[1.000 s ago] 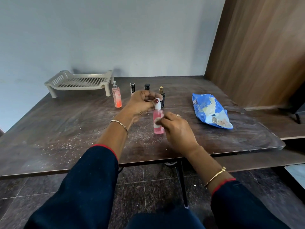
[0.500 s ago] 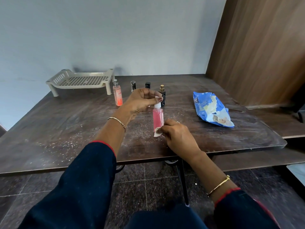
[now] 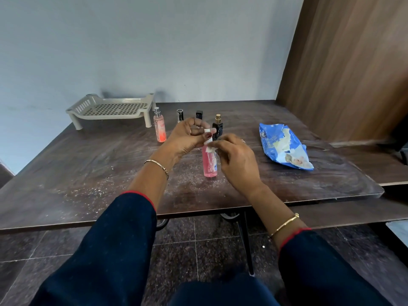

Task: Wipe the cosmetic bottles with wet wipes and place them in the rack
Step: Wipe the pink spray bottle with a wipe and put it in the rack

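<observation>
A pink bottle [image 3: 209,163] with a white cap stands upright on the dark table [image 3: 88,173]. My left hand [image 3: 187,138] pinches its cap. My right hand [image 3: 236,155] presses a small white wet wipe [image 3: 212,148] against the bottle's upper part. Behind them stand a pink spray bottle [image 3: 159,127], a slim silver-capped bottle [image 3: 180,115], a black-capped bottle [image 3: 199,114] and a dark bottle with a gold top [image 3: 218,127]. The beige perforated rack [image 3: 110,109] sits empty at the back left.
A blue wet-wipe pack [image 3: 283,146] lies on the table to the right. A wooden panel [image 3: 353,62] rises at the right, the wall behind. White specks dust the table's front. The table's front edge is near my forearms.
My right hand has slid the wipe up from the bottle's base to its upper part. My left hand keeps hold of the cap.
</observation>
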`<state>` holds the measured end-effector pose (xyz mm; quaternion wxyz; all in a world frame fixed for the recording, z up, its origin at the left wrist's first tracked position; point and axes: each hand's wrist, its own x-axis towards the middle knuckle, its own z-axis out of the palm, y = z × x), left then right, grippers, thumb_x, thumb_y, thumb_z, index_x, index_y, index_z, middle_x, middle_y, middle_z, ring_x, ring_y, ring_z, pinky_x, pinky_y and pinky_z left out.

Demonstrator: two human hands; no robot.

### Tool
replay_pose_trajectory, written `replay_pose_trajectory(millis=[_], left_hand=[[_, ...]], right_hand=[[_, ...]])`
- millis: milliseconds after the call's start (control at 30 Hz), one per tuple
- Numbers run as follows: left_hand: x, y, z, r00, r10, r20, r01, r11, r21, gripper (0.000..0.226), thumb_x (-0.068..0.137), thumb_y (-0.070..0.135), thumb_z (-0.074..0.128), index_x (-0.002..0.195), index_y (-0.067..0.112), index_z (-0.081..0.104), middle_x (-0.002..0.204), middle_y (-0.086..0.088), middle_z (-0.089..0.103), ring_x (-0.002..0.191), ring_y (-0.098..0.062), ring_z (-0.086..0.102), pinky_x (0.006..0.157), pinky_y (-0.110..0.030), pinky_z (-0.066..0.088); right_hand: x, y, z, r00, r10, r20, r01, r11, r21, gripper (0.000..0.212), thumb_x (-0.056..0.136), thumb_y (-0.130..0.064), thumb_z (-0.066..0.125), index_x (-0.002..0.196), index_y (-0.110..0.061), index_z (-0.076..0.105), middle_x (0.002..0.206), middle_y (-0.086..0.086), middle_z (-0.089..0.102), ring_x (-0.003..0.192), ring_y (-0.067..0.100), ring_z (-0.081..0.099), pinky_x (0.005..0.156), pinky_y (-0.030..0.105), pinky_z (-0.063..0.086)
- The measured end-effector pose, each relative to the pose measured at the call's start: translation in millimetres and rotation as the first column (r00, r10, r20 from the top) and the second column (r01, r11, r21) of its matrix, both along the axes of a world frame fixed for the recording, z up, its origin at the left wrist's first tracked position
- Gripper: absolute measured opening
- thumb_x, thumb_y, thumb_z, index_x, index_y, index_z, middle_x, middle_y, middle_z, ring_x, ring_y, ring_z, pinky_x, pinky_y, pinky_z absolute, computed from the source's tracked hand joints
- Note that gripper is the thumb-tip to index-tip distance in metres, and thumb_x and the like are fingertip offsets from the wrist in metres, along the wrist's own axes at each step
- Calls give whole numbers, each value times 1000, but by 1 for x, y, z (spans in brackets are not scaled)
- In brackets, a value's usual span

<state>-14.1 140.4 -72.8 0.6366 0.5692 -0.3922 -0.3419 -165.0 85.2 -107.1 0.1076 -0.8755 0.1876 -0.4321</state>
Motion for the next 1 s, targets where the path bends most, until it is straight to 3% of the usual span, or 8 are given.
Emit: replay_pose_trajectory(millis=[167, 300, 567, 700, 900, 1000], left_hand=[[1, -1, -2, 1000, 28, 7, -28, 1000, -11, 24, 78, -2, 71, 100, 0, 62, 77, 2, 75, 74, -8, 71, 63, -24, 59], [5, -2, -5, 999, 24, -33, -25, 999, -26, 18, 77, -2, 71, 92, 6, 64, 93, -6, 74, 85, -13, 71, 65, -25, 58], [8, -4, -7, 1000, 3, 18, -3, 999, 35, 25, 80, -1, 69, 104, 5, 65, 101, -8, 72, 92, -13, 68, 72, -23, 58], [7, -4, -8, 999, 26, 34, -27, 999, 36, 23, 79, 1, 71, 100, 10, 68, 93, -5, 68, 90, -14, 66, 76, -25, 58], [7, 1, -9, 997, 65, 34, -65, 998, 26, 23, 79, -2, 70, 99, 9, 68, 94, -8, 67, 89, -16, 65, 79, -29, 58], [10, 5, -10, 996, 91, 2, -91, 996, 21, 24, 81, -5, 67, 102, 7, 68, 97, -10, 68, 88, -17, 65, 77, -27, 58]], right_hand=[[10, 4, -6, 990, 42, -138, -62, 987, -149, 20, 81, 1, 66, 100, -4, 71, 101, 9, 65, 80, 29, 62, 60, 39, 54], [6, 6, -14, 981, 42, -191, -73, 984, -161, 27, 74, 8, 70, 97, -5, 71, 93, 8, 64, 69, 29, 60, 51, 37, 52], [-5, 10, -36, 981, 74, -176, -88, 994, -68, 24, 77, 9, 65, 95, -6, 73, 87, 5, 64, 68, 30, 62, 52, 38, 53], [-10, 13, -40, 978, 86, -188, -93, 995, -28, 24, 77, 10, 66, 93, -6, 74, 89, 4, 66, 72, 30, 65, 56, 39, 55], [-19, 15, -38, 931, 116, -345, -122, 992, 4, 24, 77, 8, 63, 92, -8, 74, 99, 6, 67, 81, 31, 66, 63, 43, 56], [-19, 4, -29, 903, 69, -423, -33, 995, 92, 25, 84, 2, 61, 98, -14, 73, 97, 1, 61, 87, 24, 62, 74, 37, 52]])
